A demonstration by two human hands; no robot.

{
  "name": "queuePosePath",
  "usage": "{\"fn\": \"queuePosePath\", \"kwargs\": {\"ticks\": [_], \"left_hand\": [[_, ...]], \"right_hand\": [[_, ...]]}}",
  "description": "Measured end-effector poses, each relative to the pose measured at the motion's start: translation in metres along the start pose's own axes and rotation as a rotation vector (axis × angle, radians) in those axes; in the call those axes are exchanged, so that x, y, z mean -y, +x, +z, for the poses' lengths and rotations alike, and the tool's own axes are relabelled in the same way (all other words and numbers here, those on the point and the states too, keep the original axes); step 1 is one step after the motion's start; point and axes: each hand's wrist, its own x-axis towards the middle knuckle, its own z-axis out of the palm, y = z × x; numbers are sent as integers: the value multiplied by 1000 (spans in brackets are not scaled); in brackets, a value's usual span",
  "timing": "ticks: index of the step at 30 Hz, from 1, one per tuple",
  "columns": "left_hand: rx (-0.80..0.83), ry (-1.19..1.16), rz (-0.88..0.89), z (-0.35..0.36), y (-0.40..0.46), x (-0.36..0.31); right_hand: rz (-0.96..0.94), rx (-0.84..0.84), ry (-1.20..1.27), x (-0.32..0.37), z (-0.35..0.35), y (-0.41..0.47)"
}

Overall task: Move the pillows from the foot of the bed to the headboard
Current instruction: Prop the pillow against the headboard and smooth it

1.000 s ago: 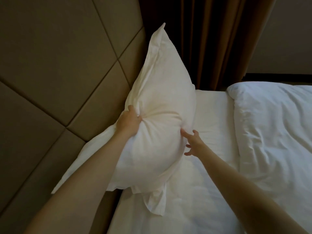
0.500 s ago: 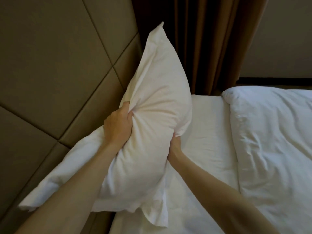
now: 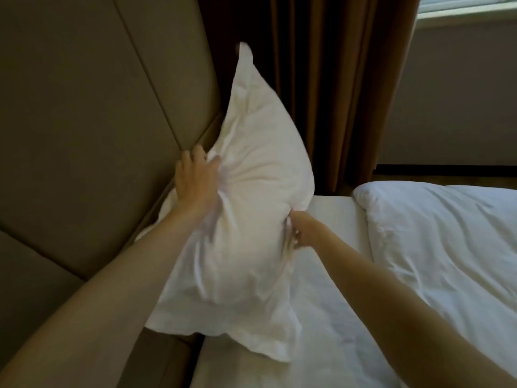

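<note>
A white pillow [image 3: 246, 197] stands tilted on end against the brown padded headboard [image 3: 92, 130], its top corner up by the curtain. My left hand [image 3: 195, 177] grips the pillow's left edge, fingers sunk into the fabric. My right hand [image 3: 300, 228] holds its right edge low down, fingers partly hidden in the folds. The pillow's lower corner rests on the white bed sheet [image 3: 330, 317].
A rumpled white duvet [image 3: 436, 247] covers the right side of the bed. A dark brown curtain [image 3: 321, 93] hangs behind the headboard's end. A grey wall and a window sill [image 3: 464, 12] are at the far right.
The pillow has shifted right and closer to the headboard, with the view turning right. My right hand, open beside it a second ago, now holds its right edge.
</note>
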Motion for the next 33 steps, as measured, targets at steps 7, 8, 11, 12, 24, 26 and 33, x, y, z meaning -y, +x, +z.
{"fn": "queuePosePath", "kwargs": {"ticks": [7, 8, 11, 12, 24, 26, 33], "left_hand": [[395, -122, 157, 70, -85, -3], [376, -155, 110, 71, -96, 1], [325, -83, -18, 68, -124, 16], [328, -28, -66, 65, -131, 19], [504, -439, -342, 6, -88, 48], [574, -384, -328, 3, -97, 57], [419, 69, 10, 21, -174, 42]], "right_hand": [[30, 56, -122, -65, -37, 1], [19, 41, -122, -68, -38, 0], [3, -34, -83, -81, -34, -5], [5, -36, -69, -87, -29, -8], [-90, 94, -179, -129, 18, -41], [-70, 85, -200, -135, 19, -42], [-93, -39, -271, -157, 22, -53]]}}
